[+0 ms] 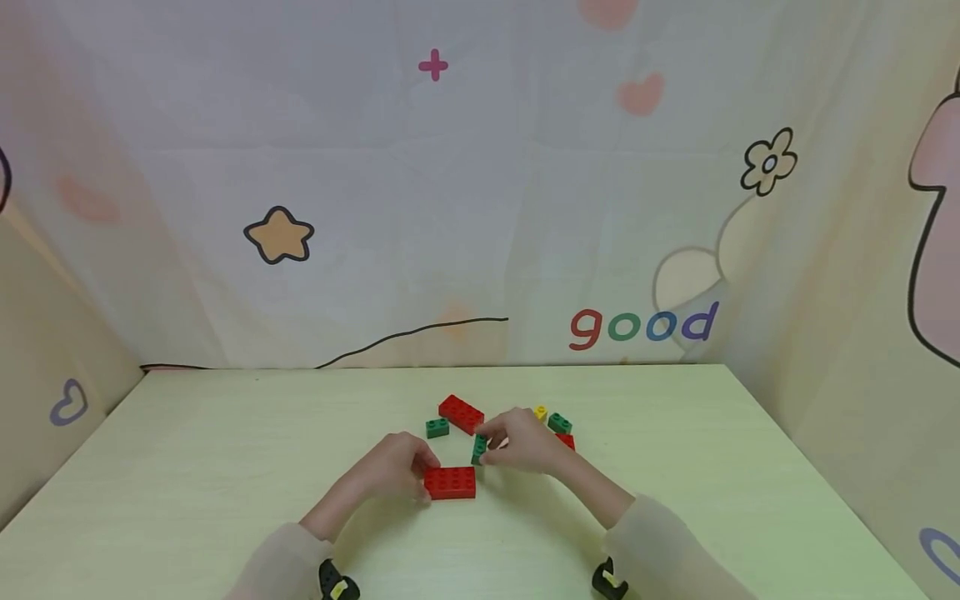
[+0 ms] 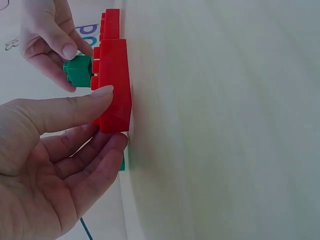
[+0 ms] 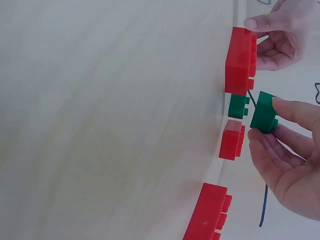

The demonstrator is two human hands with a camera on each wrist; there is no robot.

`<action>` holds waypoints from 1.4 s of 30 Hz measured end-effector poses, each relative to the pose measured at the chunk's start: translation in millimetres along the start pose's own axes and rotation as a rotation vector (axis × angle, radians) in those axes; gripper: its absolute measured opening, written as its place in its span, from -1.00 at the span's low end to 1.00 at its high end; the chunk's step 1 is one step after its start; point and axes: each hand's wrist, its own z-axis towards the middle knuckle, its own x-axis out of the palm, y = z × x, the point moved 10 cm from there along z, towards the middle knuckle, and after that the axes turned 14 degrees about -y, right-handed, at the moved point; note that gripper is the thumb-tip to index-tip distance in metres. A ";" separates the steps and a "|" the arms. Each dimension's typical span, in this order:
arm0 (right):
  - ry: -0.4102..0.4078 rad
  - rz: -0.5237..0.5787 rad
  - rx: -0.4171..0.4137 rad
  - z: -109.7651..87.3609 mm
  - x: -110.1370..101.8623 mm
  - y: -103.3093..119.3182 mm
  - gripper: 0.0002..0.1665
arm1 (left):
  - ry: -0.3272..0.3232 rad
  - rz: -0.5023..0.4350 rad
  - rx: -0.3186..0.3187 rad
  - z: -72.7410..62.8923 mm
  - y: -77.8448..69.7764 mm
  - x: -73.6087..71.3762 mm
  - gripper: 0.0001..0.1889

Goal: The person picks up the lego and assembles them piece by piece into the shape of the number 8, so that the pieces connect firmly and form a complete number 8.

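A long red toy brick (image 1: 450, 483) lies studs up on the table, nearest the person. My left hand (image 1: 397, 468) grips its left end; in the left wrist view the thumb presses its near side and the fingers curl behind. My right hand (image 1: 525, 442) pinches a small green brick (image 3: 264, 112) between thumb and fingers. In the right wrist view that brick is raised off the tabletop, to the right of the red one. Behind the hands lie another red brick (image 1: 461, 413) and a second green brick (image 1: 437, 427).
Beyond the right hand sit a yellow brick (image 1: 540, 412), a green brick (image 1: 559, 422) and a red brick (image 1: 566, 440), partly hidden by it. The pale table (image 1: 225, 467) ends at a printed cloth backdrop (image 1: 360, 208), with cloth on both sides too.
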 end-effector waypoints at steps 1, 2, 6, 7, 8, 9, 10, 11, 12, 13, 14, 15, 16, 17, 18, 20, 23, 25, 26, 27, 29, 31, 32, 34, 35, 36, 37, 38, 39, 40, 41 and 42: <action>0.009 0.005 -0.005 -2.3 -0.2 0.5 -0.58 | 0.005 0.000 0.006 0.5 -1.3 1.9 -0.67; 0.019 0.006 -0.009 -4.6 -0.4 0.8 -0.58 | 0.009 -0.003 0.009 0.9 -2.6 3.6 -0.67; 0.049 0.016 -0.006 -12.9 -0.5 0.4 -0.57 | 0.021 -0.002 0.025 2.3 -8.0 10.0 -0.67; 0.057 0.019 -0.005 -14.7 -0.3 0.2 -0.57 | 0.022 -0.003 0.027 2.4 -9.0 11.2 -0.67; 0.063 0.024 -0.006 -16.3 -0.1 0.3 -0.57 | 0.022 -0.002 0.031 2.6 -9.9 12.4 -0.67; 0.069 0.030 -0.009 -17.7 0.3 0.4 -0.57 | 0.023 0.000 0.035 2.6 -11.0 13.3 -0.68; 0.076 0.036 -0.009 -19.0 0.8 0.2 -0.57 | 0.024 0.000 0.037 2.6 -11.7 14.4 -0.68; 0.081 0.043 -0.013 -20.2 1.2 0.5 -0.58 | 0.023 0.000 0.042 2.5 -12.9 15.1 -0.68; 0.086 0.051 -0.021 -21.3 1.3 1.2 -0.58 | 0.022 0.000 0.044 2.3 -14.1 15.5 -0.68; 0.089 0.054 -0.029 -22.1 1.6 1.7 -0.58 | 0.022 0.000 0.043 2.0 -15.2 15.6 -0.68; 0.093 0.058 -0.036 -22.9 2.1 2.0 -0.59 | 0.021 0.001 0.044 1.8 -16.2 15.9 -0.68; 0.098 0.059 -0.043 -23.7 2.3 2.3 -0.59 | 0.022 0.000 0.041 1.4 -16.9 16.2 -0.68; 0.102 0.060 -0.045 -24.5 2.5 2.4 -0.60 | 0.023 0.000 0.038 1.1 -17.6 16.4 -0.68; 0.106 0.060 -0.048 -25.1 2.7 2.3 -0.60 | 0.023 0.001 0.034 0.8 -18.0 16.4 -0.68; 0.108 0.061 -0.050 -25.8 2.8 2.5 -0.60 | 0.023 0.002 0.030 0.6 -18.3 16.6 -0.68; 0.108 0.065 -0.045 -26.8 3.0 1.5 -0.61 | 0.025 0.002 0.024 0.3 -18.5 17.1 -0.68; 0.101 0.075 -0.027 -27.8 2.7 -0.8 -0.61 | 0.023 0.000 0.017 0.1 -18.5 17.3 -0.67; 0.099 0.083 -0.018 -28.5 2.7 -2.5 -0.60 | 0.023 -0.003 0.017 0.1 -18.4 17.4 -0.67; 0.099 0.090 -0.010 -28.8 2.8 -3.5 -0.60 | 0.022 -0.004 0.015 0.2 -18.2 17.3 -0.67; 0.098 0.096 -0.006 -29.1 3.0 -4.4 -0.60 | 0.023 -0.003 0.015 0.3 -18.1 17.3 -0.67; 0.098 0.115 0.004 -29.3 3.5 -6.4 -0.59 | 0.023 -0.005 0.015 0.6 -17.4 17.5 -0.68; 0.098 0.136 0.020 -29.3 3.9 -8.3 -0.59 | 0.024 -0.008 0.015 0.8 -17.3 17.8 -0.68; 0.098 0.146 0.026 -29.2 4.1 -8.9 -0.59 | 0.024 -0.010 0.016 0.9 -17.6 17.6 -0.67; 0.098 0.163 0.037 -28.8 4.5 -9.9 -0.59 | 0.023 -0.017 0.021 0.8 -18.5 17.3 -0.67; 0.099 0.168 0.042 -28.7 4.8 -10.1 -0.58 | 0.023 -0.020 0.022 0.7 -19.0 16.9 -0.67; 0.100 0.172 0.047 -28.5 5.1 -10.6 -0.58 | 0.022 -0.022 0.021 0.5 -19.2 16.6 -0.67; 0.100 0.176 0.051 -28.3 5.4 -10.9 -0.58 | 0.021 -0.023 0.019 0.6 -19.0 16.2 -0.67; 0.100 0.180 0.050 -28.2 5.6 -10.8 -0.59 | 0.021 -0.022 0.017 0.6 -18.9 15.9 -0.67; 0.101 0.181 0.053 -28.2 5.9 -11.2 -0.59 | 0.021 -0.020 0.012 0.6 -18.4 16.0 -0.67; 0.100 0.182 0.053 -28.2 5.8 -10.8 -0.59 | 0.021 -0.018 0.008 0.5 -18.0 16.3 -0.67; 0.101 0.180 0.051 -28.2 5.8 -10.7 -0.59 | 0.021 -0.016 0.005 0.6 -17.6 16.5 -0.67; 0.100 0.177 0.049 -28.3 5.4 -10.4 -0.59 | 0.021 -0.015 0.002 0.7 -17.2 16.8 -0.67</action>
